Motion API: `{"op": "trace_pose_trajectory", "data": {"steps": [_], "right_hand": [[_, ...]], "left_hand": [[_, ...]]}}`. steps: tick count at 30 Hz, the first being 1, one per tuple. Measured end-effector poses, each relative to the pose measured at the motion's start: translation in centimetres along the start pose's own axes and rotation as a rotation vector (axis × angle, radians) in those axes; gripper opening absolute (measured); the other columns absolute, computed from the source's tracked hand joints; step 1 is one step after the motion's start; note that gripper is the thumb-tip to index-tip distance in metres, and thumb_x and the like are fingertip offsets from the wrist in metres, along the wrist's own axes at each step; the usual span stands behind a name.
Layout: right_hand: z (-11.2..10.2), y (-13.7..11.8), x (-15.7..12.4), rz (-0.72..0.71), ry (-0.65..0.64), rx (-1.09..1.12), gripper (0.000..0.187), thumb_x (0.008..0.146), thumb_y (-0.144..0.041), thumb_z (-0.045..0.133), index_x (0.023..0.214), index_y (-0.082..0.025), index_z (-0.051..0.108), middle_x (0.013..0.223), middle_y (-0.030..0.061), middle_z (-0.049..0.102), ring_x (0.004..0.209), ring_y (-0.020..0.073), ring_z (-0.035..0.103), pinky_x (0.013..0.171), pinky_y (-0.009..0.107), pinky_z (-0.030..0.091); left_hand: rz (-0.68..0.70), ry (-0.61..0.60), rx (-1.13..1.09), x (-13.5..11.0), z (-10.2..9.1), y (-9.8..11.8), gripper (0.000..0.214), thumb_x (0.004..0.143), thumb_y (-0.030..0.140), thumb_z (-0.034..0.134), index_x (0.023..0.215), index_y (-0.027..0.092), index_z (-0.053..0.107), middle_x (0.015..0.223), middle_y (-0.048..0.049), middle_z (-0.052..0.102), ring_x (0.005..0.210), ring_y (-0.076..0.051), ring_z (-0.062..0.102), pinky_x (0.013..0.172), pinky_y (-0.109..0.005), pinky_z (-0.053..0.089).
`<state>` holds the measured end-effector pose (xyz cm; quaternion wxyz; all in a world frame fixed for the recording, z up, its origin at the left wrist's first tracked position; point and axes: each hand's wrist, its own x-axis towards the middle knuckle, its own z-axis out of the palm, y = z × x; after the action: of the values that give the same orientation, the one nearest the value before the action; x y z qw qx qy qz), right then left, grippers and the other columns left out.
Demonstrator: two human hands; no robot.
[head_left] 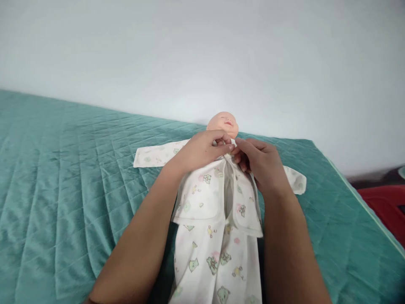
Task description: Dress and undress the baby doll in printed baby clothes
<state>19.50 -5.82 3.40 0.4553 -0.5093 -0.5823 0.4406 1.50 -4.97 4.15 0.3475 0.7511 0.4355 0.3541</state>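
A baby doll (223,122) lies on its back, dressed in a white baby jacket (202,194) and matching trousers (202,261), both printed with small green and pink figures. My left hand (207,145) pinches the jacket's front edge just below the doll's chin. Close beside it, my right hand (257,158) has its fingers closed on the other front edge at the same height. The two edges meet between my fingertips; any fastener there is hidden. Below my hands the jacket front hangs apart. Its sleeves lie spread out to both sides.
A green quilted cover (79,181) spreads under the doll, with its edge running down at the right. A pale wall (177,55) rises behind it. Past the right edge stands a red plastic object (382,207), partly in view.
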Motion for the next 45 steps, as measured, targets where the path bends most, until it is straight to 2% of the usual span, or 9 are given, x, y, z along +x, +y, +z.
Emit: {"op": "trace_pose_trajectory", "data": {"steps": [4, 15, 20, 24, 27, 31, 35, 40, 45], "right_hand": [[0.8, 0.6, -0.1, -0.103, 0.079, -0.098, 0.038, 0.085, -0.047, 0.066, 0.060, -0.019, 0.063, 0.055, -0.0027, 0.056, 0.049, 0.0091, 0.045, 0.049, 0.025, 0.034], [0.5, 3.5, -4.3, -0.385, 0.089, -0.119, 0.021, 0.090, -0.035, 0.058, 0.094, -0.022, 0.074, 0.100, 0.0040, 0.070, 0.100, 0.0182, 0.063, 0.095, 0.031, 0.044], [0.3, 3.8, -4.4, -0.310, 0.041, -0.062, 0.020, 0.089, -0.039, 0.063, 0.098, -0.022, 0.070, 0.095, 0.0021, 0.065, 0.087, 0.0167, 0.059, 0.082, 0.029, 0.045], [-0.1, 3.1, -4.6, -0.223, 0.004, -0.046, 0.022, 0.089, -0.042, 0.064, 0.086, -0.022, 0.054, 0.077, -0.0046, 0.050, 0.070, 0.0125, 0.046, 0.068, 0.026, 0.038], [-0.2, 2.0, -5.4, -0.200, -0.100, -0.230, 0.031, 0.091, -0.046, 0.061, 0.078, -0.022, 0.045, 0.071, -0.0062, 0.041, 0.067, 0.0119, 0.039, 0.063, 0.026, 0.034], [0.2, 0.4, -5.9, -0.162, -0.132, -0.567, 0.039, 0.090, -0.048, 0.061, 0.071, -0.023, 0.037, 0.067, -0.0056, 0.044, 0.062, 0.0125, 0.037, 0.058, 0.027, 0.028], [0.5, -0.9, -6.2, -0.108, -0.144, -0.747, 0.040, 0.094, -0.049, 0.054, 0.068, -0.023, 0.037, 0.062, -0.0043, 0.050, 0.057, 0.0129, 0.038, 0.055, 0.029, 0.027], [-0.1, -1.8, -6.7, -0.074, -0.224, -0.710, 0.034, 0.092, -0.031, 0.052, 0.064, -0.022, 0.036, 0.056, -0.0049, 0.047, 0.054, 0.0115, 0.038, 0.053, 0.029, 0.025], [-1.2, -1.4, -6.4, 0.000, -0.306, -0.465, 0.038, 0.094, -0.041, 0.054, 0.066, -0.021, 0.038, 0.057, -0.0061, 0.043, 0.053, 0.0099, 0.037, 0.051, 0.027, 0.025]], "left_hand": [[0.090, -0.031, 0.034, -0.6, 0.2, -0.3, 0.026, 0.092, 0.039, 0.055, 0.083, 0.020, 0.071, 0.091, -0.0021, 0.069, 0.088, -0.017, 0.060, 0.078, -0.028, 0.044], [0.114, 0.294, 0.052, -4.3, 2.9, -2.1, 0.026, 0.095, 0.027, 0.050, 0.107, 0.021, 0.073, 0.111, -0.0072, 0.064, 0.110, -0.019, 0.060, 0.102, -0.031, 0.044], [0.132, 0.367, 0.082, -5.8, 3.3, -1.8, 0.017, 0.096, 0.030, 0.053, 0.096, 0.022, 0.069, 0.112, -0.0077, 0.064, 0.114, -0.021, 0.058, 0.109, -0.037, 0.041], [0.069, 0.208, -0.013, -6.1, 2.2, -1.6, 0.013, 0.092, 0.035, 0.062, 0.090, 0.022, 0.065, 0.126, -0.0087, 0.059, 0.126, -0.022, 0.053, 0.111, -0.037, 0.040], [0.012, 0.039, -0.090, -6.4, 1.5, -1.5, 0.015, 0.087, 0.037, 0.069, 0.092, 0.024, 0.066, 0.140, -0.0079, 0.050, 0.136, -0.025, 0.046, 0.107, -0.036, 0.044], [-0.029, 0.000, -0.137, -6.7, 1.5, -1.5, 0.012, 0.089, 0.037, 0.067, 0.092, 0.026, 0.068, 0.142, -0.0065, 0.045, 0.136, -0.025, 0.044, 0.090, -0.032, 0.053], [0.026, 0.008, -0.033, -6.8, 1.9, -1.2, 0.008, 0.089, 0.034, 0.068, 0.093, 0.028, 0.070, 0.140, -0.0046, 0.046, 0.135, -0.025, 0.043, 0.106, -0.040, 0.046], [0.061, 0.029, 0.049, -6.9, 1.9, -0.8, 0.008, 0.089, 0.031, 0.068, 0.082, 0.026, 0.069, 0.141, -0.0034, 0.048, 0.139, -0.027, 0.038, 0.119, -0.046, 0.032], [0.033, 0.049, 0.036, -6.9, 2.2, -0.8, 0.009, 0.088, 0.035, 0.070, 0.086, 0.026, 0.068, 0.141, -0.0032, 0.049, 0.140, -0.027, 0.039, 0.111, -0.043, 0.043]]}}
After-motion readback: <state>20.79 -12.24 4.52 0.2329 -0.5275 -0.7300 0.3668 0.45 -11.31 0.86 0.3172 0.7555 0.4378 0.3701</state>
